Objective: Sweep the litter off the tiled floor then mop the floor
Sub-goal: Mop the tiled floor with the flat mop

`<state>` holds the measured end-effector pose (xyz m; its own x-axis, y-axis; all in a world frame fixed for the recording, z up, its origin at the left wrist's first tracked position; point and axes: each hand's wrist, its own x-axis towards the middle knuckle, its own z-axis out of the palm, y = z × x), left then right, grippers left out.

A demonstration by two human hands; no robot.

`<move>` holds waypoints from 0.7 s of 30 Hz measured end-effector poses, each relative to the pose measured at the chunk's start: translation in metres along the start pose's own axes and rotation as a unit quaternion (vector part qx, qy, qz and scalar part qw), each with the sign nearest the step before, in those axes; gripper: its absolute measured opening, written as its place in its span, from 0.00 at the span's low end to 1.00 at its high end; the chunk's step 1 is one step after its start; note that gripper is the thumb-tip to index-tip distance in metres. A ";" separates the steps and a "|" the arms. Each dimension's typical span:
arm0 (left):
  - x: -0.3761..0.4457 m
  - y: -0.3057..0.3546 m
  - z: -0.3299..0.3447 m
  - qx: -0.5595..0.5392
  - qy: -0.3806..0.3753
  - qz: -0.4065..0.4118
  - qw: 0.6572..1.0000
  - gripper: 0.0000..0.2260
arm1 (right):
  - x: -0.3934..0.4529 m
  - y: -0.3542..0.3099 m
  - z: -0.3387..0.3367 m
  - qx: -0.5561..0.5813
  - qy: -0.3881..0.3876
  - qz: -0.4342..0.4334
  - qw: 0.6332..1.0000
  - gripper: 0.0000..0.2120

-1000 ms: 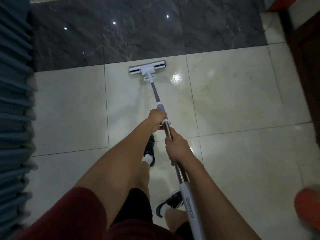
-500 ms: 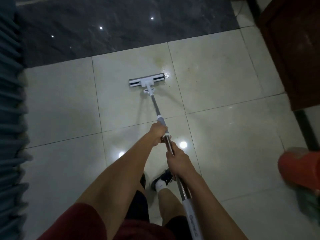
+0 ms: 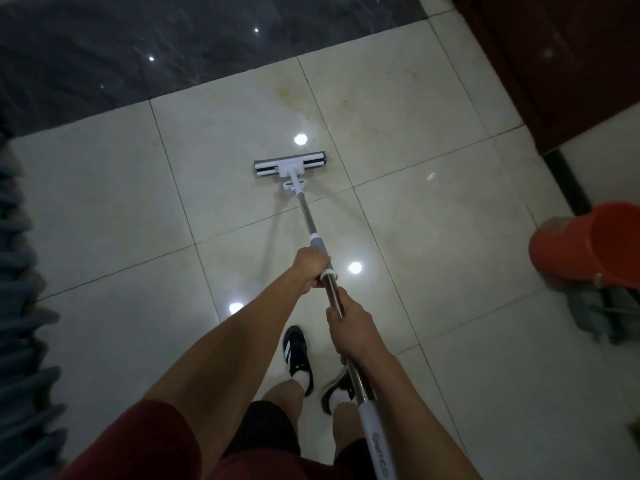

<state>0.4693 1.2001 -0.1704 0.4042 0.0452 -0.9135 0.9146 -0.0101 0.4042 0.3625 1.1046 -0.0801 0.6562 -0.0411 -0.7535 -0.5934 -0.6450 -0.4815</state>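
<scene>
A flat mop with a white and grey head (image 3: 290,167) lies on the pale tiled floor (image 3: 433,230) ahead of me. Its metal handle (image 3: 306,216) runs back toward my body. My left hand (image 3: 310,266) grips the handle at the grey collar. My right hand (image 3: 348,325) grips the shaft a little lower, closer to me. The tiles look glossy and reflect ceiling lights. Faint yellowish stains (image 3: 287,95) mark the tile beyond the mop head.
An orange bucket (image 3: 585,244) stands at the right edge, with a grey string mop (image 3: 595,313) beside it. Dark wooden furniture (image 3: 554,64) fills the top right. Dark marble flooring (image 3: 173,39) lies ahead. Blue ribbed fabric (image 3: 17,271) lines the left edge. My shoes (image 3: 298,355) are below the handle.
The mop head has been drawn back toward me, away from the dark marble border. I have stepped backward, and the orange bucket has come further into view at the right.
</scene>
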 end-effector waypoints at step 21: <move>-0.132 -0.241 0.147 0.007 0.045 0.033 0.998 0.08 | -0.196 0.238 0.012 0.010 0.012 -0.019 1.000 0.29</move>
<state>0.1972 1.0498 -0.1536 0.4618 0.1329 -0.8770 0.8863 -0.0292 0.4623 0.0869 0.9679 -0.0521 0.6889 -0.0354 -0.7240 -0.5770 -0.6314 -0.5182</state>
